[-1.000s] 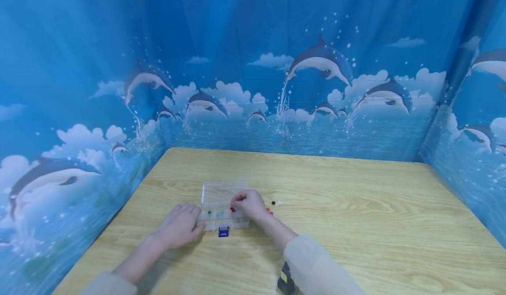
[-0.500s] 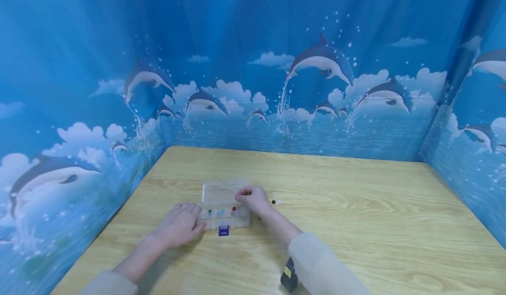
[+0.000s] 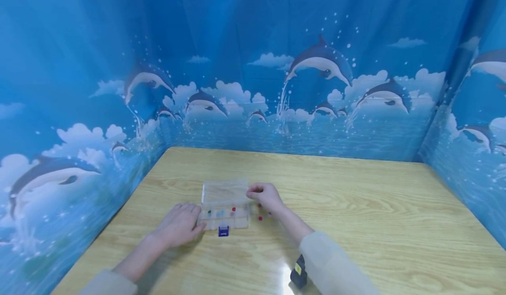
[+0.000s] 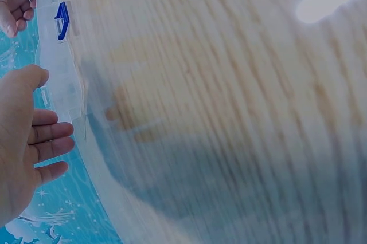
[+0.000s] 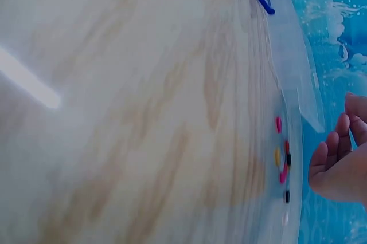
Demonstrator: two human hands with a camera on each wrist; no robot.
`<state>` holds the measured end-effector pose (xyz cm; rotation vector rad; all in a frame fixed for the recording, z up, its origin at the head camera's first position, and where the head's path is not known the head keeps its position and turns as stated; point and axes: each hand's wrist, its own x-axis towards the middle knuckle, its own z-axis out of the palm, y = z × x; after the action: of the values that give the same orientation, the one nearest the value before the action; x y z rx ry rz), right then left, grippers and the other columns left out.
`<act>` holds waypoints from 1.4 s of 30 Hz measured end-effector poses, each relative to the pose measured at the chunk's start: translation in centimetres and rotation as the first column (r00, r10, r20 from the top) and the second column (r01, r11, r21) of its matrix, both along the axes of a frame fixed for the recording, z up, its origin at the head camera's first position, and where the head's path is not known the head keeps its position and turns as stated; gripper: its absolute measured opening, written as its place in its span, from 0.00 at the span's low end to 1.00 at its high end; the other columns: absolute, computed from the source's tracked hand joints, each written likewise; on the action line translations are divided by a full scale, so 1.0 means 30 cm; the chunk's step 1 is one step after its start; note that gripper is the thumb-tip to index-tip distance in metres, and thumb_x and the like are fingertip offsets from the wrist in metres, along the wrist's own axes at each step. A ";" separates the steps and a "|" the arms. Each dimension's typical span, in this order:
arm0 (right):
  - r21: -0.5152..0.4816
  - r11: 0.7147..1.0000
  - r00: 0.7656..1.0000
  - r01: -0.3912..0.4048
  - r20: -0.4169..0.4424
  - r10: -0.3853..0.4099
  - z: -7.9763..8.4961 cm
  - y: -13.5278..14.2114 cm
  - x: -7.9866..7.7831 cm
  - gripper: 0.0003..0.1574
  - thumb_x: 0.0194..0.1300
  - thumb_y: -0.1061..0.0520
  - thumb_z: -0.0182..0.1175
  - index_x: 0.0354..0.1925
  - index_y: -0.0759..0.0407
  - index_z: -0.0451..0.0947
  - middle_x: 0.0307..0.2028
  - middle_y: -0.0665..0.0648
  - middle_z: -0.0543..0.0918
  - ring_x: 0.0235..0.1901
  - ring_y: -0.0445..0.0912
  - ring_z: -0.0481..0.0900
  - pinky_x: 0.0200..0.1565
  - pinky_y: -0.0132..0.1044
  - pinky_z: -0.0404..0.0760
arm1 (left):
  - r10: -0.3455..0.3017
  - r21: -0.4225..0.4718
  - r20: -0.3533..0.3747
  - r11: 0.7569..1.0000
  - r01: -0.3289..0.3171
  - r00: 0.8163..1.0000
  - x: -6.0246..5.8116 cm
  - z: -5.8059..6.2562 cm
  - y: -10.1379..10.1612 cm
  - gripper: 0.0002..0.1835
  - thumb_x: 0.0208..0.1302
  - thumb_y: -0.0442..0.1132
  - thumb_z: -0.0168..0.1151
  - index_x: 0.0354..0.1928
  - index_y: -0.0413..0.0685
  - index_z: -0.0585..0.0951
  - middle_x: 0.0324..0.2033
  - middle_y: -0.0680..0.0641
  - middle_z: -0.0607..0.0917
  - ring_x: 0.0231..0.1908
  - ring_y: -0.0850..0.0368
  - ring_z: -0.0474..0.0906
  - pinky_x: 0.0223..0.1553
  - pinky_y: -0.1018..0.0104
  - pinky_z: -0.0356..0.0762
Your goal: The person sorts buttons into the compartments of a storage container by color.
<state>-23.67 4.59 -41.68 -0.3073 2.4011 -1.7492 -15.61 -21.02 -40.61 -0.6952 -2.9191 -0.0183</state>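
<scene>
A clear plastic compartment box lies on the table with its lid raised at the back and a blue latch at the front. Small green, light blue and red pieces sit in its compartments. My left hand rests at the box's left edge, fingers extended. Just beyond the right edge hovers my right hand, fingers loosely bent, with nothing visible between the fingertips. Below it are several small round pieces; a pink piece, a yellow piece and a black piece show in the right wrist view.
The wood-grain table extends far to the right. A black object with a yellow label is by the right sleeve. Blue dolphin-print curtains surround the table's back and sides.
My right hand has moved right, from over the compartment with the red pieces to beyond the box's right edge. The left hand has stayed in place.
</scene>
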 end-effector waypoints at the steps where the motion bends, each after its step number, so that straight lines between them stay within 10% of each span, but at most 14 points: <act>1: 0.010 1.000 1.000 0.003 0.001 -0.003 -0.002 0.009 -0.002 0.07 0.59 0.61 0.61 0.37 0.63 0.79 0.32 0.53 0.81 0.27 0.44 0.74 0.28 0.33 0.74 | 0.000 0.001 0.000 1.000 0.000 1.000 0.000 0.000 0.000 0.17 0.60 0.49 0.58 0.37 0.40 0.75 0.34 0.43 0.79 0.41 0.46 0.75 0.47 0.47 0.71; 20: 0.066 0.997 0.999 0.039 0.013 -0.040 -0.021 0.106 -0.021 0.05 0.58 0.63 0.62 0.35 0.64 0.79 0.29 0.54 0.80 0.29 0.43 0.73 0.34 0.36 0.76 | 0.000 0.004 -0.001 1.000 0.000 1.000 0.000 0.000 0.001 0.18 0.60 0.49 0.59 0.39 0.39 0.75 0.35 0.42 0.79 0.42 0.45 0.75 0.48 0.47 0.71; 42: 0.253 0.962 0.993 -0.101 -0.027 0.111 -0.045 0.121 -0.047 0.07 0.54 0.61 0.66 0.34 0.59 0.82 0.29 0.52 0.77 0.31 0.44 0.72 0.32 0.34 0.73 | 0.011 0.003 0.017 1.000 -0.011 1.000 0.003 0.006 0.005 0.17 0.60 0.49 0.59 0.38 0.40 0.75 0.34 0.43 0.79 0.42 0.46 0.75 0.48 0.47 0.71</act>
<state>-25.09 8.23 -43.03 -0.4322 2.5466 -1.3872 -15.52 -20.85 -40.42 -0.6825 -2.9380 -0.0269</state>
